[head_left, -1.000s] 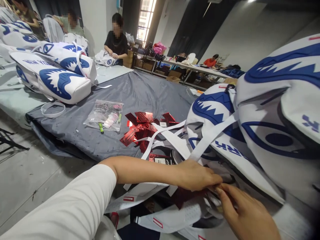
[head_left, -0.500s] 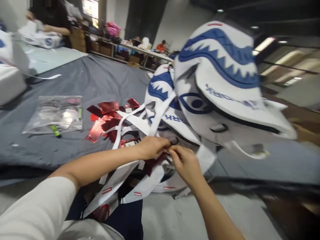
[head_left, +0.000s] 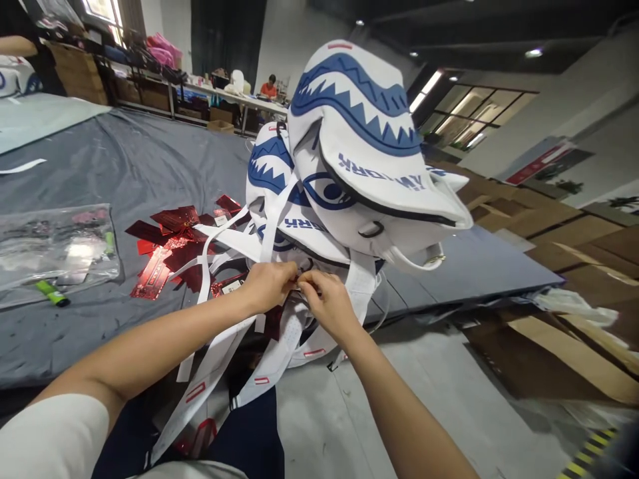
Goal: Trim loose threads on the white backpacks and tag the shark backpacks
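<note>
Two white shark-face backpacks with blue teeth and eyes stand at the table edge: a nearer one [head_left: 272, 166] and a larger-looking one [head_left: 359, 146] leaning over it on the right. My left hand [head_left: 272, 285] and my right hand [head_left: 327, 299] meet in front of the nearer backpack, both closed in a pinch with fingertips almost touching. What they pinch is too small and covered to make out. White shoulder straps [head_left: 219, 372] hang over the edge below my hands. Shiny red tags [head_left: 172, 246] lie bunched on the table left of the bags.
A clear plastic bag [head_left: 54, 246] with a green marker-like item [head_left: 52, 293] lies on the grey-covered table [head_left: 150, 159]. Cardboard boxes [head_left: 559, 246] and an open carton [head_left: 549, 352] stand on the right. Another person's arm [head_left: 17, 46] shows at far left; a seated person [head_left: 268, 88] is farther back.
The view has swung to the right, so the bags and my hands appear farther left and the cartons show. Both hands keep pinching at the same spot on the nearer backpack.
</note>
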Available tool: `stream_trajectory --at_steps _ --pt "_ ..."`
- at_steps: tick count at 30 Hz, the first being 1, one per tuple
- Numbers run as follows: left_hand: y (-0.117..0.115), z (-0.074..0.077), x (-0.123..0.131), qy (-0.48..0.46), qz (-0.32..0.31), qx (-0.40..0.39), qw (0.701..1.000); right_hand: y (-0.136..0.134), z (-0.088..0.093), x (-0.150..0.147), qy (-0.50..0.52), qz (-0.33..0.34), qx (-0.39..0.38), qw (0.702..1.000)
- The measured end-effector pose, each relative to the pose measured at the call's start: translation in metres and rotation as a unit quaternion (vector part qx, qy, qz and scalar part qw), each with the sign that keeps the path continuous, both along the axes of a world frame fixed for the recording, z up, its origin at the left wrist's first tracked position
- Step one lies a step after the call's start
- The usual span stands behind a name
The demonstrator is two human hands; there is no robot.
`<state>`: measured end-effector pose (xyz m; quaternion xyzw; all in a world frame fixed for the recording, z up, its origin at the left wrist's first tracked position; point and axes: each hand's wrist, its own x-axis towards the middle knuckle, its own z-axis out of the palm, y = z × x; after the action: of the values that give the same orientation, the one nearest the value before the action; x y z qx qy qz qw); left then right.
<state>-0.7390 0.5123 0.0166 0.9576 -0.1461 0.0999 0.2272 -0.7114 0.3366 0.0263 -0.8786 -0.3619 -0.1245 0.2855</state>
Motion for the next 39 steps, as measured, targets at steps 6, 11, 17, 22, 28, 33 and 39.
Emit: stream_trajectory --at_steps 6,11,17,22,28,33,39 --pt "-0.0004 0.0019 0.0008 0.007 -0.007 0.003 1.000 -0.0001 0.0028 -0.0014 0.038 -0.014 0.048 0.998" --pt "-0.0021 0.0012 0.0008 0.014 -0.025 -0.002 1.000 -0.0005 0.0034 -0.0005 0.063 -0.006 0.069 0.996" --pt "-0.0030 -0.0001 -0.0002 0.011 -0.018 -0.001 1.000 -0.0014 0.0033 0.0002 0.070 -0.006 0.081 0.994" --pt "-0.0018 0.0008 0.0006 0.013 -0.030 0.011 0.999 -0.0009 0.0016 0.0002 0.056 -0.009 0.081 0.995" --pt "-0.0021 0.0003 -0.0002 0.007 -0.033 0.002 0.999 -0.0018 0.0028 -0.0006 0.065 -0.003 0.097 0.993" --pt "-0.0017 0.0008 -0.0003 0.012 -0.021 -0.011 1.000 -0.0014 0.0047 0.0003 0.067 -0.013 0.090 0.994" --pt "-0.0012 0.0028 0.0008 0.031 -0.035 -0.032 0.998 0.0000 0.0065 0.0001 0.068 -0.016 0.088 0.994"
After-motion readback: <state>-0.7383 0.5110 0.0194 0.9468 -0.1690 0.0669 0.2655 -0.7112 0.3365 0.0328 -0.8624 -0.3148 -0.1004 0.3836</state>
